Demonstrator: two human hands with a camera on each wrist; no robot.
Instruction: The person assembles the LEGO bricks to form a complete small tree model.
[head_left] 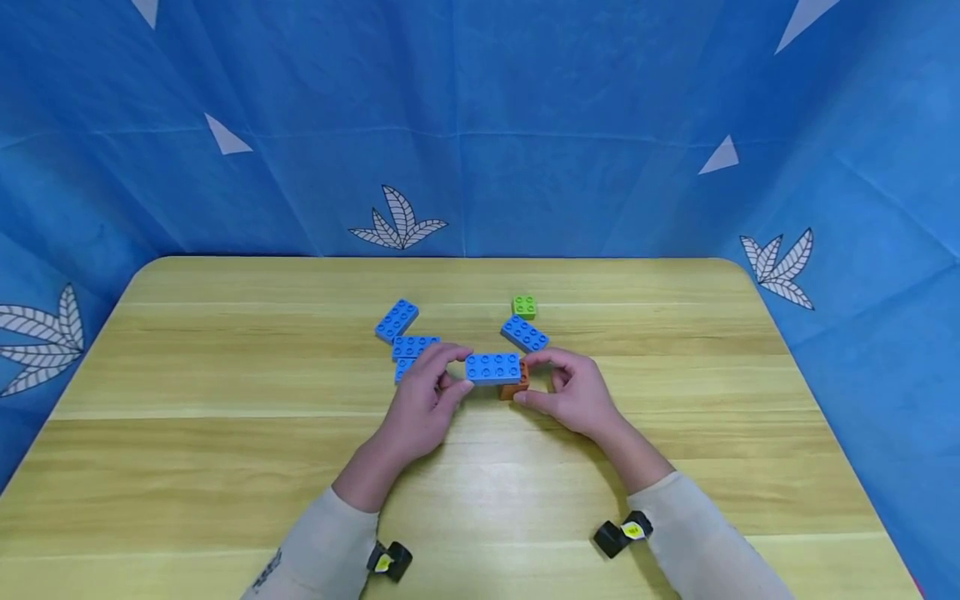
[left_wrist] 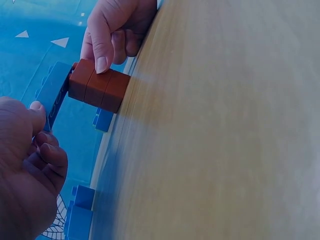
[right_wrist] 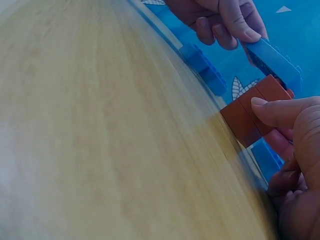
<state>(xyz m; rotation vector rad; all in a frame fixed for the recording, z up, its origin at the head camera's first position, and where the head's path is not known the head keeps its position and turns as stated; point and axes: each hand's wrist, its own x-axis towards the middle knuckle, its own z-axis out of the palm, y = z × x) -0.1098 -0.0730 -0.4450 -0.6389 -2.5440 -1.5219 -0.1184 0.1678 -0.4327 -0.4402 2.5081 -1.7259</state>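
Observation:
My left hand (head_left: 423, 404) pinches a long blue toy building brick (head_left: 492, 369) by its left end, thumb in front and fingers behind. Under the brick's right end stands a stack of brown bricks (left_wrist: 98, 86), three layers high in the left wrist view. My right hand (head_left: 577, 396) pinches this stack between thumb and fingers, low over the wood. In the left wrist view the blue brick (left_wrist: 53, 92) slants at the stack's top studs, its hollow underside partly showing. From the head view, the blue brick hides most of the stack's top.
Behind the hands lie another blue brick (head_left: 525, 333) and a small green brick (head_left: 524, 307). Several blue bricks (head_left: 397, 320) lie beyond the left hand, one partly covered by it. The wooden table (head_left: 262, 467) meets a blue patterned curtain (head_left: 525, 192) at its back edge.

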